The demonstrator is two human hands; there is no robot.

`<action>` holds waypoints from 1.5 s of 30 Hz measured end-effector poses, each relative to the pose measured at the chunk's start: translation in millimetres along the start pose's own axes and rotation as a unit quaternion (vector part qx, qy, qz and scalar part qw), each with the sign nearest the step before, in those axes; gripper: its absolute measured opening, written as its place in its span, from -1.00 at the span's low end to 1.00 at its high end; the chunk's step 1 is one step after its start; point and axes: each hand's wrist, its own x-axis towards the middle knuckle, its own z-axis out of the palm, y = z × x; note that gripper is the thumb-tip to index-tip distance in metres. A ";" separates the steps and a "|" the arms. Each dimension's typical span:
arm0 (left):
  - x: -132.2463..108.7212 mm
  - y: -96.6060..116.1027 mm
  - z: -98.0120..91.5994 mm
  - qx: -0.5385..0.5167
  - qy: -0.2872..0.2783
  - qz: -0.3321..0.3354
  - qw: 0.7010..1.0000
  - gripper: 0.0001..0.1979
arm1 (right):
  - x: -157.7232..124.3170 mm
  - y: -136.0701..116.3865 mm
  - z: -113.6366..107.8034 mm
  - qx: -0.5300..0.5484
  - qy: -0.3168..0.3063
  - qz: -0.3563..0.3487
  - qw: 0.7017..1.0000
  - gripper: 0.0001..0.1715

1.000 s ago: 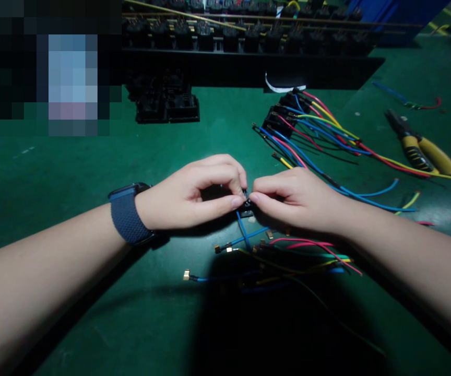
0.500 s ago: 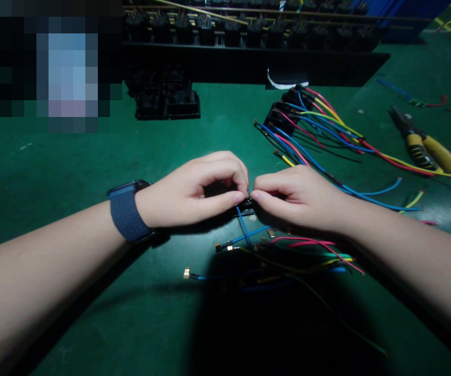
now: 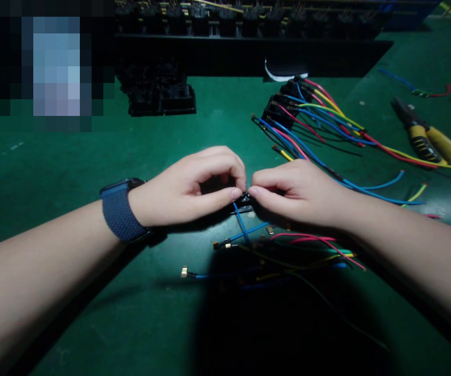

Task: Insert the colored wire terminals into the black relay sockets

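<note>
Leftmost, a forearm with a dark blue watch band (image 3: 119, 213) leads to the left hand (image 3: 188, 188), whose fingers (image 3: 225, 195) are curled and pinch a small black connector (image 3: 244, 200) at the middle of the green tabletop (image 3: 53, 167). Far behind it sits a cluster of black housings (image 3: 158, 96), and beyond them a long black rack (image 3: 249, 31) runs along the far edge. Just right of the connector, the right hand (image 3: 299, 193) meets the left, its thumb and forefinger pressed together on the same connector. A blue wire (image 3: 241, 225) drops from the connector toward loose coloured wires (image 3: 299, 250) lying near. Farther right lies a wired harness bundle (image 3: 307, 117), and at far right yellow-handled pliers (image 3: 431, 140) rest on the tabletop.
</note>
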 end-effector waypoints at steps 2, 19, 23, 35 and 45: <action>0.3 0.5 0.0 -0.001 0.000 -0.006 1.000 -0.86 | 0.1 0.1 -0.1 0.001 -0.001 0.000 1.000 -0.63; 0.3 2.0 -0.8 -0.002 -0.003 -0.013 1.000 -0.87 | 0.6 1.9 1.3 0.004 0.002 -0.011 1.000 -0.62; 0.7 2.3 -0.7 -0.003 -0.003 -0.016 1.000 -0.86 | 0.7 1.6 1.3 0.005 0.004 -0.011 1.000 -0.62; 0.7 1.2 -0.4 0.005 -0.002 -0.012 1.000 -0.86 | 0.0 2.0 1.9 -0.005 0.009 -0.007 1.000 -0.59; -0.1 2.6 -0.2 0.016 -0.003 -0.034 0.999 -0.88 | 2.3 2.9 0.4 -0.007 -0.014 0.005 1.000 -0.57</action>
